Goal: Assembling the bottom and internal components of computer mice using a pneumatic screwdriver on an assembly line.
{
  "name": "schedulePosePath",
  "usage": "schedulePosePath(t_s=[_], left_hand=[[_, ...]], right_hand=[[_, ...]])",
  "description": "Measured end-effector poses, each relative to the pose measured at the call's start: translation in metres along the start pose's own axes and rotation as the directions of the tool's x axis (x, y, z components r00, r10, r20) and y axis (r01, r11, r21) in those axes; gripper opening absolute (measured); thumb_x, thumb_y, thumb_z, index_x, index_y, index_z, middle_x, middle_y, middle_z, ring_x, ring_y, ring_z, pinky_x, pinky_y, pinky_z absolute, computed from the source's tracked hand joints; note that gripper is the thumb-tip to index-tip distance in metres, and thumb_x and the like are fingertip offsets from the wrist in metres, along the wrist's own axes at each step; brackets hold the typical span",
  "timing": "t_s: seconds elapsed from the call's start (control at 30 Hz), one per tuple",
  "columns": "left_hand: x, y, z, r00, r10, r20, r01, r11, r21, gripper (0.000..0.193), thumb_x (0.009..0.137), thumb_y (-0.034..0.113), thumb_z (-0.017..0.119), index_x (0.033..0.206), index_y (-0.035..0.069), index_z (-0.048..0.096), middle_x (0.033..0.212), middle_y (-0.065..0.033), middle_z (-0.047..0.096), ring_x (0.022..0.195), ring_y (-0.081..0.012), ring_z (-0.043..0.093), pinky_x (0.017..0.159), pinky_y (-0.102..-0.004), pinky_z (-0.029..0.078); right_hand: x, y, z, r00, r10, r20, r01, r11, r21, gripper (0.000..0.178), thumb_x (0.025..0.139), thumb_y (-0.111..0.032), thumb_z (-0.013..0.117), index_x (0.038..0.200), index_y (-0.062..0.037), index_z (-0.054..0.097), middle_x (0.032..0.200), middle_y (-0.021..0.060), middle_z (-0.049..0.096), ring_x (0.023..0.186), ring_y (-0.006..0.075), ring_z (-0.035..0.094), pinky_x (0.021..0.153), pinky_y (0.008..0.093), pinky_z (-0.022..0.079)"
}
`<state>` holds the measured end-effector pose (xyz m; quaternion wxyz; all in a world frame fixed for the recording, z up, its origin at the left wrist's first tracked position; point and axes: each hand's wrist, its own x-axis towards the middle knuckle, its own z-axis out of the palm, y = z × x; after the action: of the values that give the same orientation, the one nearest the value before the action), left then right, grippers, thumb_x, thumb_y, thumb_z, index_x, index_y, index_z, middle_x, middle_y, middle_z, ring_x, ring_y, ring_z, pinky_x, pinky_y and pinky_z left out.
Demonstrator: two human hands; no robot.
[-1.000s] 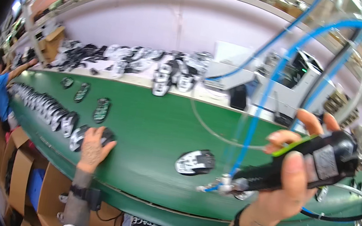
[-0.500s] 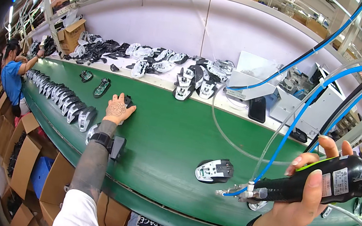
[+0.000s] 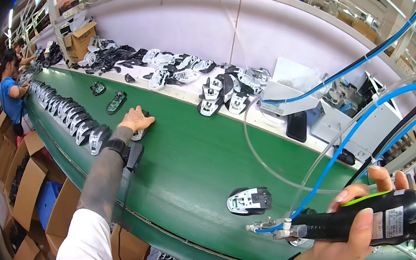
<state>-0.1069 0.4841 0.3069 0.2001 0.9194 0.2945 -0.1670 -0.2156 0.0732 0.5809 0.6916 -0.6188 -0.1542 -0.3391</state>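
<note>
My left hand (image 3: 136,118) reaches over the green belt, its fingers curled down over a computer mouse shell (image 3: 139,134). Most of that shell is hidden under the palm; a pale and dark edge shows on the near side. In my right hand (image 3: 350,242) is a black electric screwdriver (image 3: 385,218) with a bright green strip, held almost level with its fingers wrapped round the body. A clear fitting and blue air hose (image 3: 312,191) are at its left end. Between the hands lies a white and black mouse assembly (image 3: 250,201). Another pale part sits partly hidden beneath the screwdriver.
A row of mouse shells (image 3: 77,124) lines the belt's left side. Two green circuit boards (image 3: 116,102) lie beyond my left hand. Along the back shelf are piled shells (image 3: 174,66), a black phone (image 3: 297,125) and a white box (image 3: 291,91). A co-worker (image 3: 11,92) stands far left.
My left hand has shifted slightly, and the shell now shows on its near side. My right hand and the screwdriver have moved slightly lower and to the right.
</note>
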Motion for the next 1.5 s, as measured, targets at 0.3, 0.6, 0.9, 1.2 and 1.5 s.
schedulePosePath(t_s=[0.3, 0.6, 0.9, 1.2, 1.5], left_hand=[[-0.02, 0.017, 0.02, 0.935, 0.014, -0.355, 0.002, 0.999, 0.045, 0.062, 0.079, 0.052, 0.052, 0.125, 0.01, 0.049, 0.131, -0.0186, 0.042, 0.118, -0.0351, 0.043, 0.095, -0.0443, 0.04], [-0.03, 0.018, 0.028, 0.901, 0.065, -0.428, -0.056, 0.998, 0.035, 0.054, 0.078, 0.049, 0.056, 0.12, 0.016, 0.054, 0.129, -0.0161, 0.042, 0.116, -0.0329, 0.044, 0.094, -0.0448, 0.04], [-0.156, 0.11, 0.023, 0.888, 0.438, 0.142, -0.186, 0.623, -0.759, 0.042, 0.081, 0.027, 0.06, 0.116, 0.004, 0.056, 0.107, -0.0133, 0.06, 0.084, -0.0185, 0.061, 0.076, -0.0293, 0.05], [-0.234, 0.158, 0.072, 0.587, 0.778, 0.223, 0.673, -0.316, -0.668, 0.038, 0.089, 0.03, 0.046, 0.122, 0.01, 0.045, 0.113, -0.0124, 0.052, 0.094, -0.0273, 0.057, 0.078, -0.0464, 0.051], [-0.253, 0.156, 0.089, 0.447, 0.855, 0.263, 0.728, -0.177, -0.662, 0.05, 0.086, 0.027, 0.047, 0.132, 0.011, 0.036, 0.12, -0.0138, 0.047, 0.1, -0.0272, 0.056, 0.082, -0.046, 0.051]], right_hand=[[0.0, 0.006, 0.0, 1.0, -0.011, -0.019, 0.01, 1.0, -0.023, 0.073, 0.072, -0.02, 0.066, 0.128, 0.0063, 0.028, 0.108, 0.021, 0.05, 0.065, 0.0148, 0.057, 0.049, 0.0227, 0.044], [-0.002, 0.001, -0.004, 0.997, 0.054, 0.054, -0.055, 0.999, 0.004, 0.067, 0.073, -0.02, 0.064, 0.125, 0.0065, 0.031, 0.105, 0.0192, 0.051, 0.072, 0.0167, 0.057, 0.057, 0.0254, 0.046], [-0.002, 0.023, -0.005, 0.906, 0.129, 0.402, -0.209, 0.965, 0.161, 0.039, 0.085, -0.025, 0.06, 0.111, -0.0021, 0.042, 0.084, 0.0123, 0.056, 0.066, 0.0171, 0.055, 0.061, 0.0264, 0.045], [0.004, 0.016, -0.01, 0.995, -0.021, 0.099, -0.012, 0.945, 0.327, 0.055, 0.089, -0.028, 0.055, 0.129, -0.0021, 0.028, 0.087, 0.0117, 0.053, 0.045, 0.0117, 0.047, 0.042, 0.0252, 0.04], [-0.001, 0.013, -0.01, 0.998, -0.052, 0.034, 0.04, 0.953, 0.299, 0.058, 0.086, -0.029, 0.06, 0.13, -0.0068, 0.029, 0.091, 0.0111, 0.054, 0.047, 0.0138, 0.05, 0.044, 0.0275, 0.041]])
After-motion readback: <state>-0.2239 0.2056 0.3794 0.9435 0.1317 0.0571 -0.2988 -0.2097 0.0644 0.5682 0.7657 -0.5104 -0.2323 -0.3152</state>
